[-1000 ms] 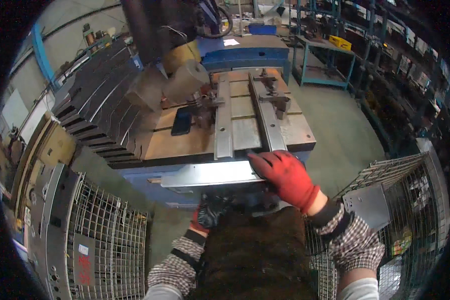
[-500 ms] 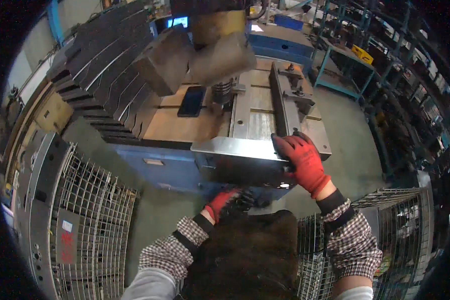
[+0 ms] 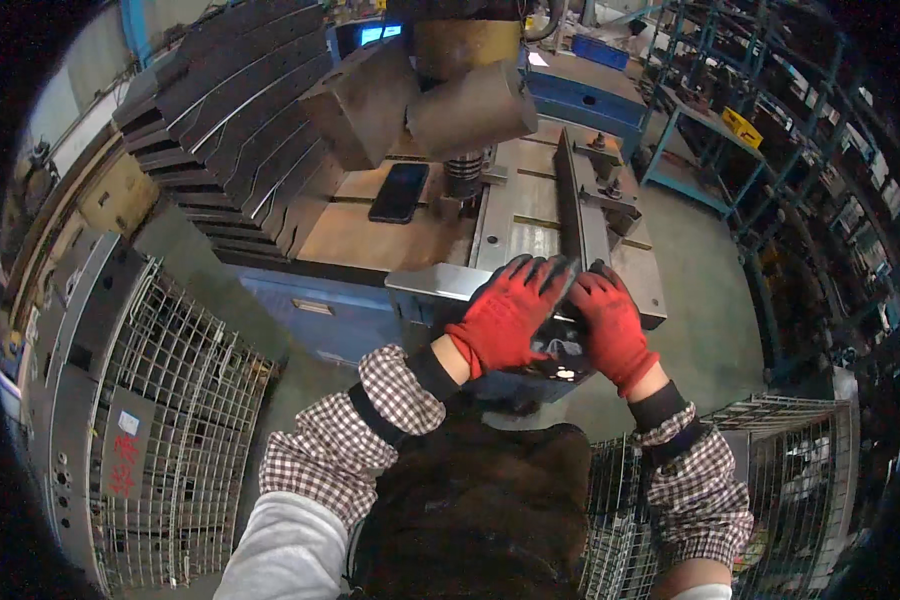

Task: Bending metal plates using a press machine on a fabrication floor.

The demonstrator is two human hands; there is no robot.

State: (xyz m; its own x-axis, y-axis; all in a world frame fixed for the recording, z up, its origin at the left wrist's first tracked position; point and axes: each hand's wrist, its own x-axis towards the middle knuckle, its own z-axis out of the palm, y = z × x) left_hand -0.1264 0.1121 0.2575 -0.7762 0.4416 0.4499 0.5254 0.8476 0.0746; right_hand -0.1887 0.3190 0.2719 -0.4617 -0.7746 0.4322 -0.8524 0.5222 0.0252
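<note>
A long metal bar with a bright upper face (image 3: 437,281) and a dark front lies across the near edge of the machine table (image 3: 360,240). My left hand (image 3: 505,318), in a red glove with dark fingertips, reaches over its top with the thumb on the front face. Beside it my right hand (image 3: 612,325), gloved alike, grips the bar's right end, fingers over the top. The two hands nearly touch. Beyond them, a long metal strip (image 3: 568,195) runs away from me beside clamps (image 3: 610,200). A tool holder (image 3: 462,178) hangs over the table.
A black phone (image 3: 400,192) lies on the table. Blocky metal guards (image 3: 475,112) hang above. Stepped dark covers (image 3: 230,130) rise at the left. Wire cages (image 3: 185,400) stand near both sides. Shelving (image 3: 810,130) lines the right, with a yellow bin (image 3: 741,127).
My left hand has come up from below the bar's front and moved right onto its top. My right hand stays at the right end. The view has shifted slightly.
</note>
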